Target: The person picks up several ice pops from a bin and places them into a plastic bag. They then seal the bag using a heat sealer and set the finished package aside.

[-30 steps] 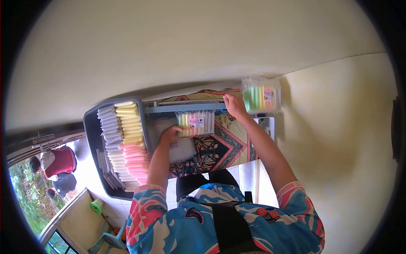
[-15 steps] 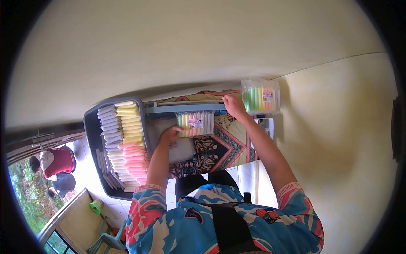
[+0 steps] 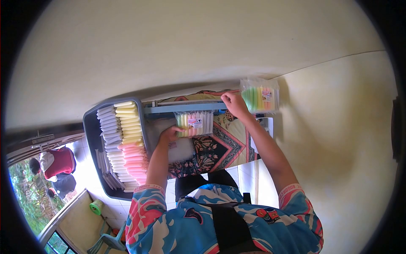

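Observation:
My left hand grips the left lower edge of a clear pack of pale coloured sticks with a white label. The pack's top edge lies against the grey sealer bar. Closed fingers of my right hand rest at the bar's right end; anything inside them is hidden. Just right of that hand stands another clear pack of green, yellow and pink sticks. Clear plastic bags lie below my left hand on the patterned cloth.
A dark grey tub at the left holds rows of purple, yellow, pink and white sticks. Beyond it, people in red and dark clothes are outside. A green chair and a green round object are at lower left.
My right hand has shifted very slightly left and up at the bar's end. My left hand and the pack have hardly moved.

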Available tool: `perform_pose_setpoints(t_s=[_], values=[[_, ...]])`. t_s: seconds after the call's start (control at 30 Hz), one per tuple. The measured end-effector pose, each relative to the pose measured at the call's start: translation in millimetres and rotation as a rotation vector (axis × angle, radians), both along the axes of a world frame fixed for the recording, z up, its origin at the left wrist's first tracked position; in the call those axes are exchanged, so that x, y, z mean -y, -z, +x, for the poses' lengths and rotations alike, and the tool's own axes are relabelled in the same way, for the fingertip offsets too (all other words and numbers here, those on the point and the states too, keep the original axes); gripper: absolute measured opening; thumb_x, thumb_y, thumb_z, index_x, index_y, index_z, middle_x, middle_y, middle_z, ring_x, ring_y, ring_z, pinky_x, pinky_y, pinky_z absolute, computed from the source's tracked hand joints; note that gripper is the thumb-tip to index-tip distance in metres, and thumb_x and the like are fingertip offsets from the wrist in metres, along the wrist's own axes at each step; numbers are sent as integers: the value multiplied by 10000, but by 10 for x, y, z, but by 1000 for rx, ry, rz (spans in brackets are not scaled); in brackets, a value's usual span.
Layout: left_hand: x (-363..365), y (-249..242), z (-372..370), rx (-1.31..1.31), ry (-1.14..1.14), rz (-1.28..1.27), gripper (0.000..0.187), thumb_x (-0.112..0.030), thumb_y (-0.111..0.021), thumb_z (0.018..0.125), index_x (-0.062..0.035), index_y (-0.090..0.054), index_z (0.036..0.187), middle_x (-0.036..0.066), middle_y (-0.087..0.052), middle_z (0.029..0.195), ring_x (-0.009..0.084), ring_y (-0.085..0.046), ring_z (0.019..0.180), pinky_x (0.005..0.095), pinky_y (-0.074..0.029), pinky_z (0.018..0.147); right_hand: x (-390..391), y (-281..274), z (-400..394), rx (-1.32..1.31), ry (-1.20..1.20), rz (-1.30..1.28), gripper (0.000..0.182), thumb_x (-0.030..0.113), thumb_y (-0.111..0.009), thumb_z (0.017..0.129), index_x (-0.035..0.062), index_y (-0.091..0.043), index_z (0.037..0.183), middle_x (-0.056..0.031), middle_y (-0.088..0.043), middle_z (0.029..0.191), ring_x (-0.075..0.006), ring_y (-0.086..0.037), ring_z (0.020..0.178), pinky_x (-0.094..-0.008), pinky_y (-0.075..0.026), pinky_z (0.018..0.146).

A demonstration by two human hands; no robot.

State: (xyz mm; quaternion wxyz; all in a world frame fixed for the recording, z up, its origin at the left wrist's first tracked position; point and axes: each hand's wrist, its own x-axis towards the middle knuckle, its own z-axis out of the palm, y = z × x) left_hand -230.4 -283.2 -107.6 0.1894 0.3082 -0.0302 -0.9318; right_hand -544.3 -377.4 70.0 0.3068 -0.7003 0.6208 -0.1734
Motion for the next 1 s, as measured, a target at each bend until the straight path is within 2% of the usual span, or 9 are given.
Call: perform_pose_setpoints(t_s=[0.17,0.23,0.27,0.33,0.43,0.53,0.63,0.77,1.0], values=[[9,-97,-13,-22,-2,3,531,-52,-638,703,26,-491,1207,132,-583,1133,263,-571,1021,378,-422,950,-166,-106,-37,320,218,-78,261,215,-562,886,-5,-596,1024,-159,-651,918,-277,-638,836,-346,-484,771],[-7,7,-2,-29,-13,-2,525,-57,-641,703,23,-499,1202,124,-590,1121,253,-578,1005,373,-430,935,-378,-188,-83,275,408,-391,295,193,-533,922,30,-536,1167,-116,-606,1081,-166,-565,1034,-293,-419,911],[-14,69,2,-34,-15,-6,518,-60,-642,704,21,-505,1196,122,-594,1114,248,-581,998,368,-432,930,-519,-198,-127,417,494,-381,258,189,-523,926,19,-532,1120,-116,-566,1132,-144,-509,1110,-318,-378,963],[-37,194,13,-45,-20,-11,504,-67,-645,704,18,-518,1185,116,-602,1102,240,-587,985,359,-438,919,-853,-167,-96,805,813,-244,187,164,-515,929,-1,-546,1012,-102,-601,1022,-138,-557,1017,-336,-376,972],[-65,144,3,30,-41,-43,482,-72,-646,708,15,-533,1168,114,-612,1078,231,-589,974,350,-440,911,-1292,193,-80,567,576,-110,158,137,-536,919,-14,-565,957,-85,-618,894,-131,-594,840,-260,-456,800],[-71,180,4,31,-25,-48,465,-73,-644,711,14,-542,1157,112,-615,1066,230,-591,968,350,-439,914,-1394,658,107,812,594,141,126,98,-582,888,-12,-551,942,-69,-627,857,-137,-610,802,-256,-481,802],[-98,318,34,66,1,-62,567,-94,-644,696,46,-483,1221,157,-574,1163,277,-565,1038,391,-405,958,-1246,1042,196,776,561,103,138,77,-602,870,-22,-555,954,-80,-626,875,-130,-607,806,-235,-497,734],[-99,422,51,58,-7,-41,560,-103,-642,697,43,-492,1216,152,-580,1156,273,-564,1042,388,-405,958,-1026,1165,297,479,529,69,255,178,-665,836,-17,-569,969,-89,-631,893,-143,-612,827,-254,-492,727],[-102,174,-10,24,-98,4,440,-47,-628,713,0,-554,1143,128,-623,1064,242,-607,949,364,-474,885,-937,1489,396,736,727,300,290,232,-660,835,7,-576,997,-42,-601,891,-133,-576,771,-261,-464,671]])
